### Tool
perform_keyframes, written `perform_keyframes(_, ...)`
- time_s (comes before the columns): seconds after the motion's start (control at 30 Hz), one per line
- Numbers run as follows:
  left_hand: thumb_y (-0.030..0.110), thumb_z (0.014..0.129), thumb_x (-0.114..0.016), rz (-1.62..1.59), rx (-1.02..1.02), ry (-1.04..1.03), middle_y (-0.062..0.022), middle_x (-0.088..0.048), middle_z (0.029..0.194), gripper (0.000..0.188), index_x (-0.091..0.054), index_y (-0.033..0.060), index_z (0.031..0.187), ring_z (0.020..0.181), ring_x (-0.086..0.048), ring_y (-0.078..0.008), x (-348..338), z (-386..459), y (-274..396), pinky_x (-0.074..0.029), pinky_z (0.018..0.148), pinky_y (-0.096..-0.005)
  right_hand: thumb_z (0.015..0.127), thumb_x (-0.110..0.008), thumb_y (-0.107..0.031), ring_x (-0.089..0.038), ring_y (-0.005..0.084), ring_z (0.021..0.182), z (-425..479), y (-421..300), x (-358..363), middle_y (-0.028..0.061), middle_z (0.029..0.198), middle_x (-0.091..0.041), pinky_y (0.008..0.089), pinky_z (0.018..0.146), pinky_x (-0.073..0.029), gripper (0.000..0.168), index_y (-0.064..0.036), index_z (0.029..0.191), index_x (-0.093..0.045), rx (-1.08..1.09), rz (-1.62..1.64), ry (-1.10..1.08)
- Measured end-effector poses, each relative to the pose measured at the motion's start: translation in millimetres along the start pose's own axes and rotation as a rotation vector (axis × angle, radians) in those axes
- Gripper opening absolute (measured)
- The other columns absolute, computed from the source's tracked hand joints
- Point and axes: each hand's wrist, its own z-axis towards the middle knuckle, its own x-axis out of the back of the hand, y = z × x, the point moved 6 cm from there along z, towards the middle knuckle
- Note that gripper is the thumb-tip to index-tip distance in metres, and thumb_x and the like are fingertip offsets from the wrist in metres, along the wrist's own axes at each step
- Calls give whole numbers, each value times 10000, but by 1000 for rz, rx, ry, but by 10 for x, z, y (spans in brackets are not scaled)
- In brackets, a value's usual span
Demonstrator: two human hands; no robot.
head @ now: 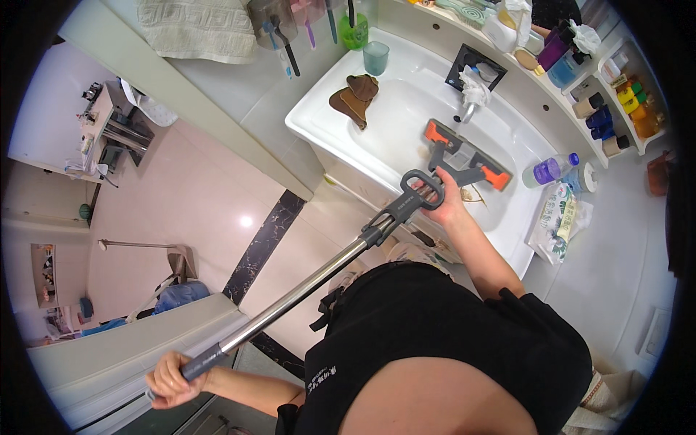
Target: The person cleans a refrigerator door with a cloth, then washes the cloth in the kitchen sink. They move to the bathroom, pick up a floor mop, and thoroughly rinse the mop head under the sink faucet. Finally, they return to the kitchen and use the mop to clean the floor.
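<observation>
A sponge-type squeeze mop (304,293) with a steel pole crosses the view diagonally. My left hand (176,379) is wrapped around the grey grip at the pole's far end, at the lower left. Just behind the mop head, my right hand (443,201) holds the pole beside the grey loop lever (416,182). The mop head (467,157), grey with orange end clips, is over the basin of a white washbasin (391,141), below the faucet (468,111). Its underside is hidden. Some brown debris (474,194) lies in the basin near my right hand.
A brown cloth (356,100) and a green cup (376,58) sit on the washbasin's left side. At its right are a bottle (550,170) and a tissue pack (555,223). Shelves of toiletries (603,119) curve behind. A door frame (190,103) stands to the left.
</observation>
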Motion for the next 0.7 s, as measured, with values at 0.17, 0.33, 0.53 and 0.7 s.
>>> perform_keyframes(0.17,33,672,-593,-135,-12,-309,28,-455,388,279,-385,118,506,307,-416,-40,-816,36,-164,-406,327,-169,850,-434,-495,-549,278,743,123,119,-326,137,725,-571,406,745,-461,536,12,747,-574,-57,7,-316)
perform_keyframes(0.33,215,754,-637,8,41,-491,40,-449,411,279,-457,99,576,331,-416,-36,-1294,-78,-306,-402,350,-183,877,-401,-489,-563,214,715,168,191,-761,67,759,-574,343,668,-475,487,-40,766,-554,-35,-104,-512)
perform_keyframes(0.53,226,759,-633,53,18,-470,42,-450,424,277,-463,99,582,333,-413,-36,-1304,-126,-326,-412,353,-181,879,-385,-497,-555,217,726,260,174,-803,75,765,-574,352,691,-465,514,-25,782,-565,-98,-60,-529)
perform_keyframes(0.7,239,769,-625,44,33,-440,41,-443,430,277,-463,99,594,336,-413,-36,-1255,-85,-335,-406,341,-186,866,-399,-505,-544,256,771,253,206,-688,119,740,-590,374,777,-441,548,-4,738,-582,-191,13,-481)
